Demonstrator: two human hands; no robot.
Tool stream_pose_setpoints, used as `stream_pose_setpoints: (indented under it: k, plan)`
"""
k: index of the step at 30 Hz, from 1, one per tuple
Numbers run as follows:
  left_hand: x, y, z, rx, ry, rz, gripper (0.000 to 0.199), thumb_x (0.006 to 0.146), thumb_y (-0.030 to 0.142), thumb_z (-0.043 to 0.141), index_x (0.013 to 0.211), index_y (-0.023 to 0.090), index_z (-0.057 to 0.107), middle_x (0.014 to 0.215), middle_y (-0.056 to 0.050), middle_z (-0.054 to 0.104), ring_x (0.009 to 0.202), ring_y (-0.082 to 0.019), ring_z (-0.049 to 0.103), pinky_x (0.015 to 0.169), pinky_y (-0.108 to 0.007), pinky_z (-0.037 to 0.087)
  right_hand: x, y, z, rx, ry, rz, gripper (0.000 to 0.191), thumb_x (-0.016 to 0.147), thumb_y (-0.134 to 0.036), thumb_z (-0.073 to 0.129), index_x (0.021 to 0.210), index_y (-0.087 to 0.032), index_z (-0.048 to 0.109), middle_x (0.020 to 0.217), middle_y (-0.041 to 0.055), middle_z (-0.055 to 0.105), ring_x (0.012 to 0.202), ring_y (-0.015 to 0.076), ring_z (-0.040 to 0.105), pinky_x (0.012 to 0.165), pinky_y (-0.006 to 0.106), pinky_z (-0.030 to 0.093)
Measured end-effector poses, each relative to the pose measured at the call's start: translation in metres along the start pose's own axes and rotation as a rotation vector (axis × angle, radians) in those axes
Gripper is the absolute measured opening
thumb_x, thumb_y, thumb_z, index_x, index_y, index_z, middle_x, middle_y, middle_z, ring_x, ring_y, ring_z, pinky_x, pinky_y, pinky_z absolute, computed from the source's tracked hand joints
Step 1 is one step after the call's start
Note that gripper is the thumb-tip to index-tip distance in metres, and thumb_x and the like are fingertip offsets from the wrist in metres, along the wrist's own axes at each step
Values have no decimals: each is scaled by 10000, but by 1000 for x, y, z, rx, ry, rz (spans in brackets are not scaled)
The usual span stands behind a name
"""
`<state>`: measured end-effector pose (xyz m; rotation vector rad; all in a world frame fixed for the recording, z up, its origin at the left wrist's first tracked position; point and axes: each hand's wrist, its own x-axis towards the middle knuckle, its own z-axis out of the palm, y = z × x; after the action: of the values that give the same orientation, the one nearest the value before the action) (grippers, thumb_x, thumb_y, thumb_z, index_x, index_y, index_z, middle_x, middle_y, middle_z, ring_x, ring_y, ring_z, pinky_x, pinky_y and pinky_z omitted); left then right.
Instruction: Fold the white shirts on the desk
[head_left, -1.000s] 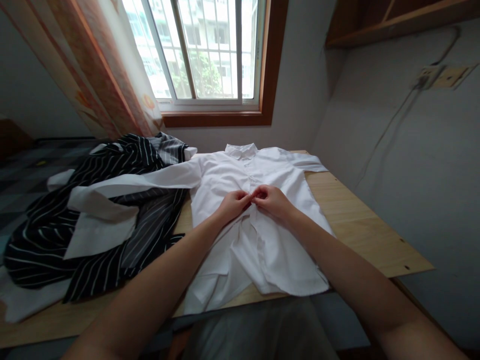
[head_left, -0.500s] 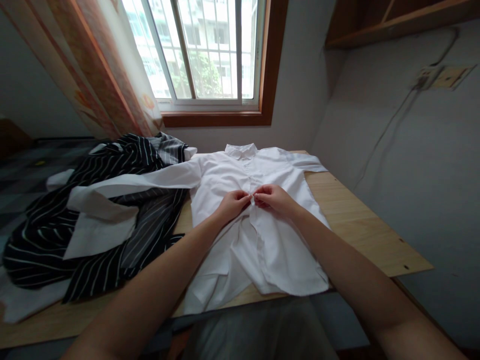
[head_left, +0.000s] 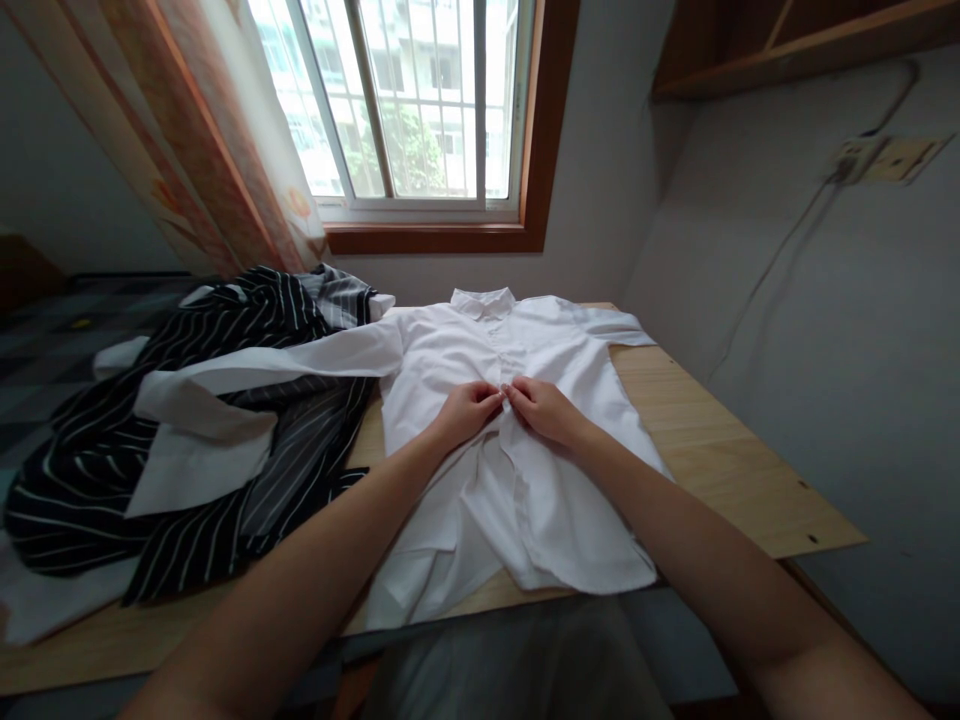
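Observation:
A white shirt [head_left: 559,350] lies face up on a wooden board [head_left: 720,450], its collar toward the window and one sleeve stretched to the left. My left hand [head_left: 466,412] pinches the front edge of the shirt at mid-length. Right beside it, my right hand [head_left: 546,408] has its fingers closed on the same front strip, fingertips nearly touching those of the left. Any button between the fingertips is too small to make out. Below the hands the two front panels spread apart in folds.
Black-and-white striped clothing [head_left: 217,420] is heaped at the left, partly under the white sleeve. Behind the board is a window with a wooden frame [head_left: 435,238], and a patterned curtain [head_left: 202,130] hangs left. A cable runs from a socket [head_left: 855,160] on the right wall.
My right hand has shifted slightly, its fingers now lower and closer to the left fingertips. My left hand stays almost in place.

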<state>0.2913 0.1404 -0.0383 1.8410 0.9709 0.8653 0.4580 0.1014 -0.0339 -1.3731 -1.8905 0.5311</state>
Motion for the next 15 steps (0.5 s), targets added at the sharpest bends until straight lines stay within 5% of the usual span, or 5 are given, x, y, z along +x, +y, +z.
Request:
stream_pose_setpoints:
  k: [15]
  plan:
    - [-5,9,1,124,42,33,244,762,392,557,650,178,593,552,30,543,564,-127,472,576,-246,388,-2,-11,-1,-324,-10,67,226,959,-286,429,783,-204,545,760,22,633,683,153,517,613,260,277]
